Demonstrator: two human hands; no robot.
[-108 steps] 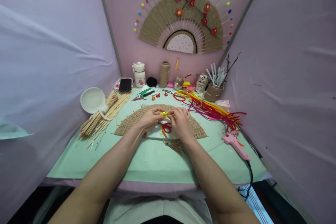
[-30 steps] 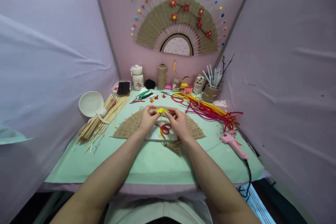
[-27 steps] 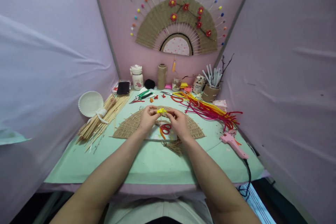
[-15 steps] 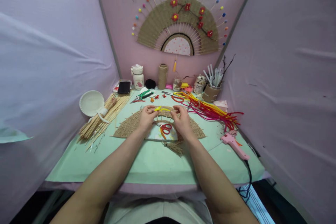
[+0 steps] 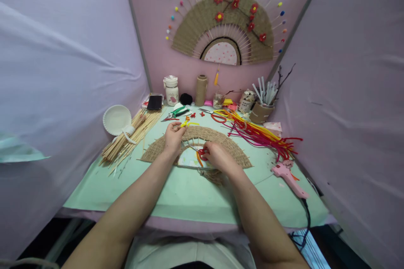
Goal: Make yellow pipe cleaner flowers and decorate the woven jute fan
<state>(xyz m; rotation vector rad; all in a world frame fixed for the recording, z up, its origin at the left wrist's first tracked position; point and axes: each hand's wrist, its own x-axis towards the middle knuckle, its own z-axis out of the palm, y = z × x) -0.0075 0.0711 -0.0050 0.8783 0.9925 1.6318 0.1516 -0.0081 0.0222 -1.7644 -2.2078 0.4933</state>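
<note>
My left hand (image 5: 173, 138) is closed in a pinch on a yellow pipe cleaner (image 5: 188, 124) above the far left part of a woven straw fan (image 5: 233, 151) that lies flat on the green table. My right hand (image 5: 216, 155) rests lower on the fan's pale centre, its fingers curled around the red handles of a pair of scissors (image 5: 202, 153). An orange strip lies beside the scissors.
A bundle of bamboo sticks (image 5: 129, 138) and a white paper plate (image 5: 116, 118) lie left. Red and yellow pipe cleaners (image 5: 261, 134) spread right, with a pink glue gun (image 5: 288, 174) nearer. Green pliers (image 5: 175, 113), jars and a twine spool (image 5: 201, 89) stand behind. A finished fan (image 5: 225, 25) hangs on the wall.
My hands have parted: the left keeps the yellow pipe cleaner and has moved farther out, while the right has dropped onto the red scissors. The camera has shifted a little to the left.
</note>
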